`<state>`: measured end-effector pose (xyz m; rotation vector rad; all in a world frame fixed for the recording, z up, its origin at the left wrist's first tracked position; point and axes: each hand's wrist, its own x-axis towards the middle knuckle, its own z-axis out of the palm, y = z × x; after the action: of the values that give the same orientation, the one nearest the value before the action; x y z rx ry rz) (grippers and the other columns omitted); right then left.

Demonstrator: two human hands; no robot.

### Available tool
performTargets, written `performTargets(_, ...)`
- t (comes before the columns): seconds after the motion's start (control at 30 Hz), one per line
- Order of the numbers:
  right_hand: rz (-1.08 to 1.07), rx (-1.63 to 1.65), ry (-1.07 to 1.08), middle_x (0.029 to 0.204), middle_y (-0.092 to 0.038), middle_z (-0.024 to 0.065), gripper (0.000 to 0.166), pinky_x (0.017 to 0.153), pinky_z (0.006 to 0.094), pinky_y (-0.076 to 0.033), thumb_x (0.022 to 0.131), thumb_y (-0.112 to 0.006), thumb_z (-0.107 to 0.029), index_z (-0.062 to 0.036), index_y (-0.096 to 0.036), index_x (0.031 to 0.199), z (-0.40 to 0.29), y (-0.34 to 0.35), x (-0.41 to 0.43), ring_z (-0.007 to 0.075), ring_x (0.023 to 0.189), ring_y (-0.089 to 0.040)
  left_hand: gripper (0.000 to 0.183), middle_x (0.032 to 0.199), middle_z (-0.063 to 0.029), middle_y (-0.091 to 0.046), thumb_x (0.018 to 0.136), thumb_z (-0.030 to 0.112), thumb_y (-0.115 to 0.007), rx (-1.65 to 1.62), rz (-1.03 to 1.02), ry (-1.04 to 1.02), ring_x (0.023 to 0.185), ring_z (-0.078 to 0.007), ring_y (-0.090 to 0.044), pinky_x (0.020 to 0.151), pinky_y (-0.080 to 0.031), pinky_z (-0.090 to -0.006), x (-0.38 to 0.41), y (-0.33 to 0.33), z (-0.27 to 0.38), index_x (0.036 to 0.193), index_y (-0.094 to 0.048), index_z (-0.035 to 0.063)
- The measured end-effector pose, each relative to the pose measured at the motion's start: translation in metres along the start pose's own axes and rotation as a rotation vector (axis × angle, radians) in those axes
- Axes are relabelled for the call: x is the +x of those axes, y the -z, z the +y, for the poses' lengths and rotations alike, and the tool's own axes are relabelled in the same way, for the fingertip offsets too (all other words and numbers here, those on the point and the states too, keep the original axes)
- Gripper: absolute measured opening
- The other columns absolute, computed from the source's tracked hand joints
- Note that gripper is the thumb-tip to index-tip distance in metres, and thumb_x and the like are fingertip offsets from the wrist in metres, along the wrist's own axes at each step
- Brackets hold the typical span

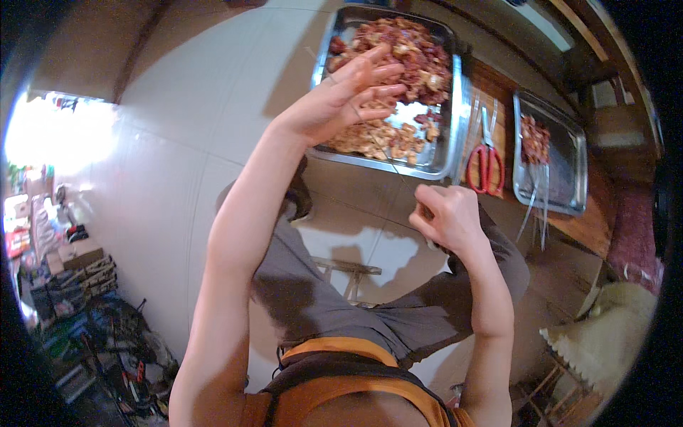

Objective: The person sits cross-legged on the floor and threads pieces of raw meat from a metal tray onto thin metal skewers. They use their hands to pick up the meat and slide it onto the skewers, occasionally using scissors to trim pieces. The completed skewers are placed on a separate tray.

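A large metal tray point(453, 155) holds many pieces of what looks like raw meat point(421, 58), redder at the far side and paler at the near side. Over its left part my left hand point(357, 91) is spread with the fingers apart, holding nothing that I can see. My right hand point(448, 216) is closed just off the tray's near right corner, around the end of a thin metal skewer point(395, 166). The skewer slants up and left towards the pale pieces; its far end is hard to make out.
Right of the large tray, red-handled scissors point(485, 168) and skewers lie on a wooden surface point(499, 128). Beyond them a smaller metal tray point(577, 160) holds skewered meat point(534, 140). A small stool point(352, 269) stands below, between the knees. A pale cushion or sack point(624, 325) sits at lower right.
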<state>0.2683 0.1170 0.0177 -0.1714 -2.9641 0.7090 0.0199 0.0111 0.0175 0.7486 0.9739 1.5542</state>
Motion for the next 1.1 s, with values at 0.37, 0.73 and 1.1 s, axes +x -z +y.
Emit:
performTargets(0.37, 0.053, 1.307, -0.238, 0.091, -0.063, 0.0103, 0.030, 0.067, 0.0259, -0.050, 0.094, -0.046, -0.004, 0.0016, -0.051, 0.123, -0.019, 0.001, 0.006, 0.0131, 0.074, -0.061, 0.084, 0.144, -0.0130, -0.037, 0.086, 0.068, -0.032, -0.109, -0.053, 0.196, 0.128, -0.0289, -0.041, 0.103, -0.038, -0.0434, 0.005, -0.044, -0.040, 0.149, -0.008, 0.0177)
performTargets(0.73, 0.920, 1.191, -0.269, 0.083, -0.056, 0.0057, 0.028, 0.059, 0.0252, -0.045, 0.100, -0.044, -0.023, -0.0003, -0.057, 0.091, 0.019, 0.024, 0.014, 0.0131, 0.067, -0.053, 0.043, 0.105, -0.0171, -0.065, 0.093, 0.016, -0.054, 0.348, 0.462, -0.050, 0.097, -0.0222, -0.063, 0.084, -0.051, -0.0312, 0.020, -0.013, -0.040, 0.129, -0.040, -0.0022)
performTargets(1.1, 0.528, 0.822, -0.484, 0.079, -0.053, 0.0003, 0.023, 0.049, 0.0197, -0.033, 0.097, -0.051, -0.017, 0.0018, -0.063, 0.093, 0.009, 0.012, 0.012, 0.0051, 0.057, -0.043, 0.038, 0.099, -0.0211, -0.064, 0.075, 0.007, -0.063, 1.538, 0.422, -0.011, 0.092, -0.0374, -0.061, 0.080, -0.050, -0.0428, 0.022, 0.018, -0.041, 0.113, -0.058, 0.0038)
